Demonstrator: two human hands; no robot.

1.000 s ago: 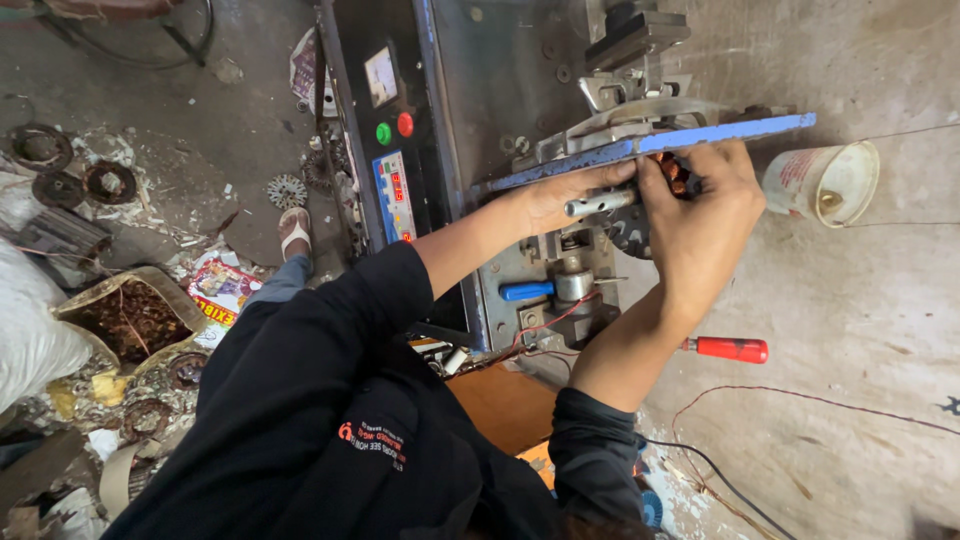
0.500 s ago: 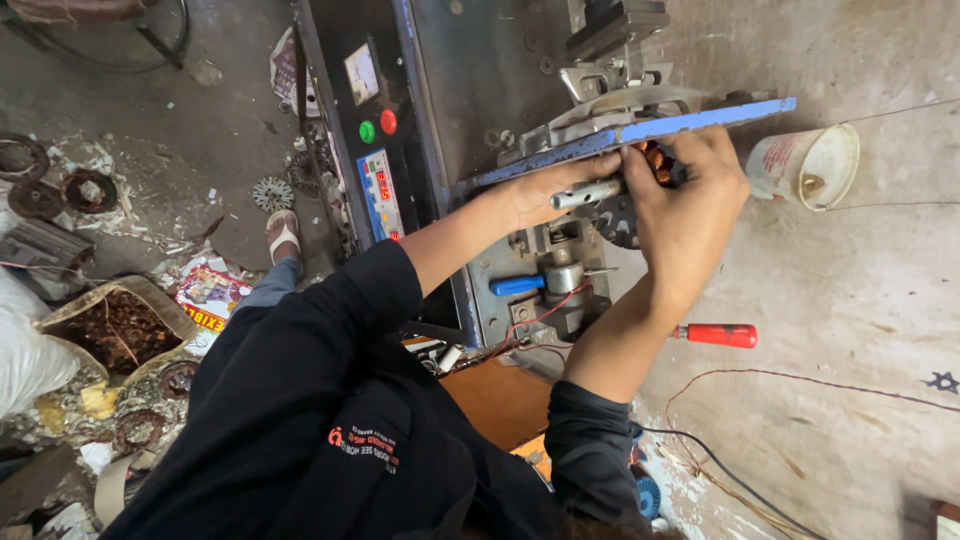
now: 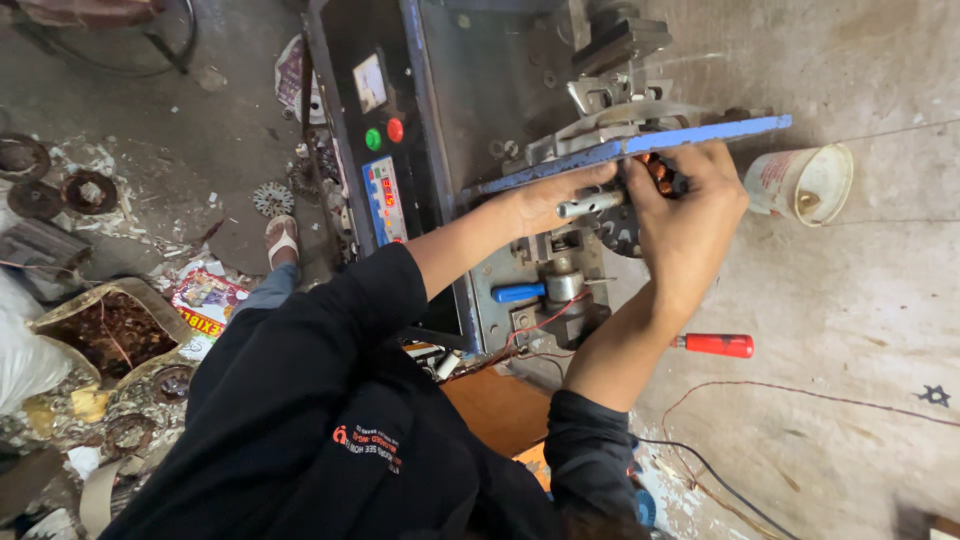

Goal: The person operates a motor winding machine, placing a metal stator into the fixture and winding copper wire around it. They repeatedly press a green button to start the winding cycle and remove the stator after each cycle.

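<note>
A dark, toothed round metal core wound with copper wire [image 3: 630,215] is held on the grey metal winding machine [image 3: 520,150], just below a long blue flat bar [image 3: 640,145] that runs slantwise across the machine's upper part. The right hand [image 3: 690,215] is closed over the core from the right, the fingers curled about its copper-coloured top, so that much of the core is hidden. The left hand [image 3: 550,195] is laid against the core's left side, the fingertips pressed to a short silver metal shaft [image 3: 590,205] that sticks out towards the wrist; whether the shaft is fully clasped cannot be told. Both forearms are bare, the black sleeves being pushed up above the elbows.

On the machine's black front panel [image 3: 375,130] a green round button [image 3: 373,139] and a red round button [image 3: 396,130] are seen side by side, with a small pale display above them. A blue-handled lever [image 3: 520,293] is seen lower on the machine, below the hands. A red-handled screwdriver [image 3: 715,345] lies on the grey concrete floor [image 3: 860,330], just right of the right forearm. A white paper cup [image 3: 800,183] lies tipped on its side near the right hand, beyond the end of the blue bar. A thin wire is trailed across the floor. At far left, a brown sack of copper scrap [image 3: 105,325] is seen among rusty metal parts.
</note>
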